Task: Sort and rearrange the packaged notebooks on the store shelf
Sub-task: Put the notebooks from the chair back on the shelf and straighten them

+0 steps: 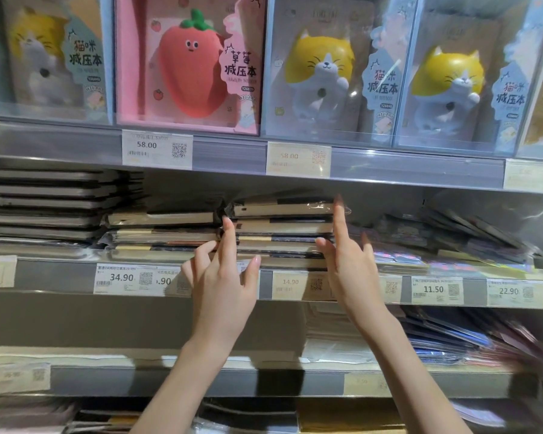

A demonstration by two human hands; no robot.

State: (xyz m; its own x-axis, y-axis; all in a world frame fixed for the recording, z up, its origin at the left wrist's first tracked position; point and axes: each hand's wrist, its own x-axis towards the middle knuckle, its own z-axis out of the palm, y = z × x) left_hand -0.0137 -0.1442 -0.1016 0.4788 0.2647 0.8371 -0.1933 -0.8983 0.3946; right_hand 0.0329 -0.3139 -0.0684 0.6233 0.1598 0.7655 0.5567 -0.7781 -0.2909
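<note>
Plastic-wrapped notebooks lie flat in a middle stack [282,228] on the store shelf [76,275], hemmed by a lower stack [162,233] just to its left and by a taller pile of grey-edged books [44,205] further left. Both hands are raised at the front of the middle stack, one at each end. Left hand [221,277]: fingers spread and mostly straight, the forefinger pointing up along the stack's left edge; it appears to touch the wrappers but grips nothing. Right hand [347,258]: likewise spread, forefinger extended up past the stack's right corner, other fingers loosely bent near the lower books, nothing held. Judgement: the stack is being squared or measured for a lift. Risk: the film wrappers look slick, so a push from one end only could slide the upper books back or skew them into the left stack. Loose packets [470,236] slant to the right; a nudge there could send them sliding. Price labels [124,278] line the shelf edge and could snag a wrist.
</note>
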